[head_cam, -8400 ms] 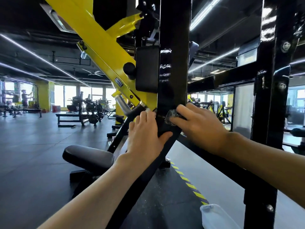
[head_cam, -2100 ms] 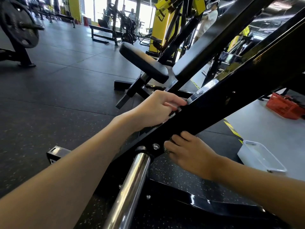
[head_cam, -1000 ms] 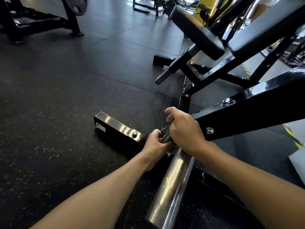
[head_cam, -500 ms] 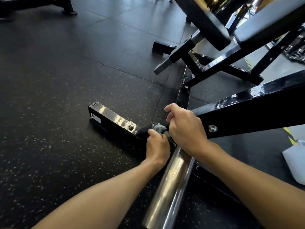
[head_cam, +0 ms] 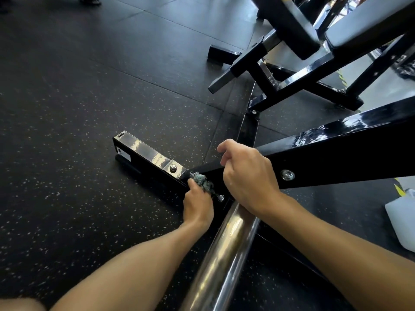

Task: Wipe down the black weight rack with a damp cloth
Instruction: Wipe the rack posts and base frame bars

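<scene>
The black weight rack [head_cam: 332,158] slopes down from the right to a floor foot [head_cam: 143,153] with a bolt. My left hand [head_cam: 198,204] grips a crumpled grey-green cloth [head_cam: 202,180] and holds it against the joint where the sloping beam meets the foot. My right hand [head_cam: 247,176] rests on the lower end of the beam, fingers curled over its top edge. A chrome peg [head_cam: 222,263] sticks out toward me from below the joint, between my forearms.
Black speckled rubber floor [head_cam: 78,108] spreads to the left. A black bench frame with pads [head_cam: 292,52] stands behind the rack at the upper right. A clear plastic tub [head_cam: 404,221] sits on the floor at the right edge.
The cloth has passed from my right hand to my left hand at the base joint. My view has tilted further down since the sloping beam was wiped.
</scene>
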Action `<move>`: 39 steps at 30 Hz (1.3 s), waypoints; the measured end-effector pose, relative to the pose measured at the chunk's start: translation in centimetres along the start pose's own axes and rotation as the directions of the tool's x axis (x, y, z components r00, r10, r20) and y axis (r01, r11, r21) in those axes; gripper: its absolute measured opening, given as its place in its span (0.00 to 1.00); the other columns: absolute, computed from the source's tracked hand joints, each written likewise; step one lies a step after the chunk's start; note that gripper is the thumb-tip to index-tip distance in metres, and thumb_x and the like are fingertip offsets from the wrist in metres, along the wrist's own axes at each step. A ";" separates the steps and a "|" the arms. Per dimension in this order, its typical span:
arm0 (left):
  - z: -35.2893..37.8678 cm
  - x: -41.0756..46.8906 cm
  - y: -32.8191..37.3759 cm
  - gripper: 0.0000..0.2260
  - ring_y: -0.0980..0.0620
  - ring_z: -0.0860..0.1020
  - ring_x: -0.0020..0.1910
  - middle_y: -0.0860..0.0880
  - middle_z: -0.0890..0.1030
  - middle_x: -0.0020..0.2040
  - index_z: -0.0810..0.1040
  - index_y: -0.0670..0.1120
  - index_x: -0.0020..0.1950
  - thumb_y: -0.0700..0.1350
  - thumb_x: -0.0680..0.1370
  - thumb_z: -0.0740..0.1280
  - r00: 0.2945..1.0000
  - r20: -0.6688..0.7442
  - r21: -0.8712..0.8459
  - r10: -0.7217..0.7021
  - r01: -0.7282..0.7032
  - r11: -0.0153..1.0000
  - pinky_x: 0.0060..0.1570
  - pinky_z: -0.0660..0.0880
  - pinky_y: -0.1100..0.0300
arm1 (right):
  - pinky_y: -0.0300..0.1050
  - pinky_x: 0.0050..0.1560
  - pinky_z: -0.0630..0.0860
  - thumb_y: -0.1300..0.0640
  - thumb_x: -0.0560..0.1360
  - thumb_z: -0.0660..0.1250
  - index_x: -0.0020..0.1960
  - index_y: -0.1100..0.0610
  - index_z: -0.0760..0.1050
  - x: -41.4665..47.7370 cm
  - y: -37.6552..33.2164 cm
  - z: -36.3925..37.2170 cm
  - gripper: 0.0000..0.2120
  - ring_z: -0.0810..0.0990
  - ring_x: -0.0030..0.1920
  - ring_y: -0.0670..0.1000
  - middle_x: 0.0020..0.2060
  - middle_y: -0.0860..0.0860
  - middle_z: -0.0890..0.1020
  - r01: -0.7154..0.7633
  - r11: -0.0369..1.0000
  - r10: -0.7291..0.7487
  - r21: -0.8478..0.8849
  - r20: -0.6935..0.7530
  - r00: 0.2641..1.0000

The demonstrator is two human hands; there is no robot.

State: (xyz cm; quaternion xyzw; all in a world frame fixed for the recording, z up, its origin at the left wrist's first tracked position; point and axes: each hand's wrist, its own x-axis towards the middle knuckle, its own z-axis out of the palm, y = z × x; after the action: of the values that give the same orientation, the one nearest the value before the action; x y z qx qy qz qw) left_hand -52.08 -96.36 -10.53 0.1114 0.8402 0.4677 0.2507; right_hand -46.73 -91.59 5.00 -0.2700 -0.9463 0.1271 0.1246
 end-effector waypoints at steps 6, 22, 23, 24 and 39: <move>-0.3 1.4 -0.7 0.05 0.40 0.82 0.37 0.39 0.80 0.49 0.69 0.39 0.54 0.38 0.82 0.55 0.979 0.043 -0.015 -0.199 0.200 0.980 0.20 0.72 0.59 | 0.56 0.49 0.77 0.66 0.76 0.53 0.63 0.55 0.74 -0.3 0.2 0.3 0.20 0.78 0.50 0.53 0.54 0.46 0.76 0.049 0.985 -0.025 0.163 -0.148 0.989; -0.3 -0.1 -0.3 0.11 0.58 0.72 0.26 0.51 0.76 0.29 0.71 0.46 0.37 0.42 0.76 0.70 0.965 0.016 -0.119 0.261 -0.257 0.959 0.27 0.66 0.67 | 0.52 0.49 0.75 0.65 0.76 0.54 0.59 0.55 0.74 -0.3 0.2 0.0 0.16 0.77 0.47 0.52 0.49 0.46 0.78 0.025 0.993 -0.015 0.114 -0.084 0.996; -0.2 0.3 -0.9 0.09 0.56 0.74 0.27 0.49 0.77 0.30 0.72 0.44 0.38 0.43 0.77 0.68 0.976 0.005 -0.098 0.216 -0.215 0.972 0.28 0.69 0.64 | 0.51 0.48 0.75 0.65 0.76 0.54 0.59 0.55 0.75 -0.3 0.2 0.0 0.16 0.77 0.47 0.52 0.49 0.46 0.78 0.030 0.993 -0.020 0.117 -0.084 0.996; -0.3 0.6 -1.4 0.08 0.52 0.77 0.29 0.47 0.79 0.32 0.73 0.44 0.40 0.43 0.78 0.67 0.986 0.007 -0.074 0.168 -0.167 0.983 0.31 0.73 0.58 | 0.51 0.48 0.74 0.65 0.76 0.54 0.59 0.55 0.75 -0.3 0.2 0.0 0.16 0.77 0.47 0.52 0.49 0.46 0.78 0.031 0.992 -0.022 0.118 -0.084 0.996; -7.3 -3.5 5.9 0.07 0.51 0.76 0.29 0.44 0.79 0.36 0.76 0.45 0.48 0.44 0.82 0.60 0.963 0.261 -0.299 0.069 0.013 0.954 0.27 0.73 0.58 | 0.54 0.60 0.73 0.57 0.78 0.57 0.70 0.55 0.69 0.1 -0.4 -0.5 0.20 0.75 0.61 0.56 0.62 0.52 0.74 -0.047 0.976 0.026 0.211 0.103 0.994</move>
State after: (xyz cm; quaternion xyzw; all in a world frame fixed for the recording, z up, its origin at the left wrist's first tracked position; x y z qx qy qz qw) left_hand -53.21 -99.98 -1.29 0.1466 0.7166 0.5730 0.3696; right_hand -46.83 -91.75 5.64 -0.2658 -0.9271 0.2433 0.1030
